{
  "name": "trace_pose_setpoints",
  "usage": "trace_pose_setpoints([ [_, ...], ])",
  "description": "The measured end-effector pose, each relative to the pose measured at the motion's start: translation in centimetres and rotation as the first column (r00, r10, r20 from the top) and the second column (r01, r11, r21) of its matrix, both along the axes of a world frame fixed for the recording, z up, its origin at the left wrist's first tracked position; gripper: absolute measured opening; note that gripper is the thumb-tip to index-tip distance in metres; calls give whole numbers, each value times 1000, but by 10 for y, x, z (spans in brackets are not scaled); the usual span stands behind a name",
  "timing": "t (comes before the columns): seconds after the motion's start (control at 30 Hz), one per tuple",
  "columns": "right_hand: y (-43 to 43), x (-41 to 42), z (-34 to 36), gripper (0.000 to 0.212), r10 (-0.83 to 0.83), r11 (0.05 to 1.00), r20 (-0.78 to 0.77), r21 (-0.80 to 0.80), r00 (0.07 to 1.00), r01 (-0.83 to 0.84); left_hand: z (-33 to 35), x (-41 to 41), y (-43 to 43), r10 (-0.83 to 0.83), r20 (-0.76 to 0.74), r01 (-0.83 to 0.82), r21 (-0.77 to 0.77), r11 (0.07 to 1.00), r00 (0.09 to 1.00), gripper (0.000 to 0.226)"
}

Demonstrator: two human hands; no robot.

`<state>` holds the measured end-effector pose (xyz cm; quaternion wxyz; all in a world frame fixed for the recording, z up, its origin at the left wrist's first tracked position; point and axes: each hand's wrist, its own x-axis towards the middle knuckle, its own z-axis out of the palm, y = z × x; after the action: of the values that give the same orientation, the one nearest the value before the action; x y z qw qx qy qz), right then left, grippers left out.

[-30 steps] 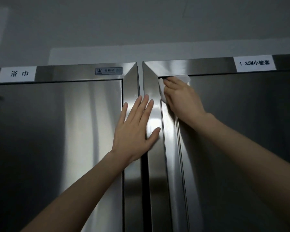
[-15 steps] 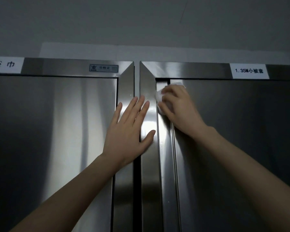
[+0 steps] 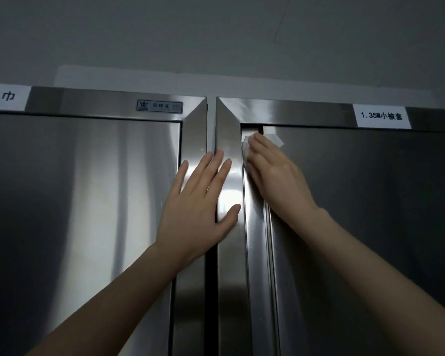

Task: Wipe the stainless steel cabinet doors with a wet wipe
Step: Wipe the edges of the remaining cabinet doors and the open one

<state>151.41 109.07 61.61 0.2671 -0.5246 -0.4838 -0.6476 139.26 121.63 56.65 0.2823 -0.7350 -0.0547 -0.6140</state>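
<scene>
The wet wipe (image 3: 274, 140) lies at the top-left corner of the right cabinet door (image 3: 370, 227), pressed under the flat fingers of the right hand (image 3: 275, 173). Dragged over the door edge, it could bunch or slip. The left hand (image 3: 198, 204) rests flat, fingers spread, on the centre frame (image 3: 229, 278). The right thumb is hidden, perhaps pinching the wipe.

Two steel doors, white wipe on the right one.
Left door (image 3: 88, 201) and right door (image 3: 370, 227) brushed, shiny, side by side; wipe (image 3: 274, 140) crumpled at right door's top-left corner, mostly under right hand (image 3: 278, 181).
</scene>
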Motion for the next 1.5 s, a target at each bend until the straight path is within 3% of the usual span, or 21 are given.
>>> trace_pose_setpoints([
  [0.17, -6, -2, 18, 41, -144, 984, 7, -101, 989, 144, 0, 0, 0, -13, 8, 13, 8, 1000, 1000, 69],
  [0.47, -13, -2, -3, 50, 27, 993, -114, -114, 993, -40, 0, 0, 1, -15, 4, 15, 5, 1000, 1000, 69],
  [0.6, -15, 1, -5, 44, 11, 987, -41, -160, 999, -18, 0, 0, 1, -23, 5, 23, 8, 1000, 1000, 69],
  [0.73, -17, 4, -4, 32, 34, 994, -27, -107, 999, -37, 0, 0, 1, -23, 3, 23, 12, 1000, 1000, 69],
  [0.87, -20, 9, -2, 34, -56, 992, 130, -106, 990, 70, 0, 1, 2, -25, 8, 25, 12, 1000, 1000, 68],
  [0.97, -22, 9, 6, 40, -93, 978, 87, -180, 992, 107, 0, 1, 2, -29, 12, 29, 17, 999, 1000, 68],
  [1.33, -16, 2, 21, 44, -175, 970, -7, -170, 984, 172, 0, 1, 2, -1, 0, 1, 16, 1000, 1000, 69],
  [1.5, -11, -2, 4, 41, -125, 984, -51, -133, 991, 117, -1, 1, 1, 10, -1, -10, 20, 1000, 1000, 69],
])
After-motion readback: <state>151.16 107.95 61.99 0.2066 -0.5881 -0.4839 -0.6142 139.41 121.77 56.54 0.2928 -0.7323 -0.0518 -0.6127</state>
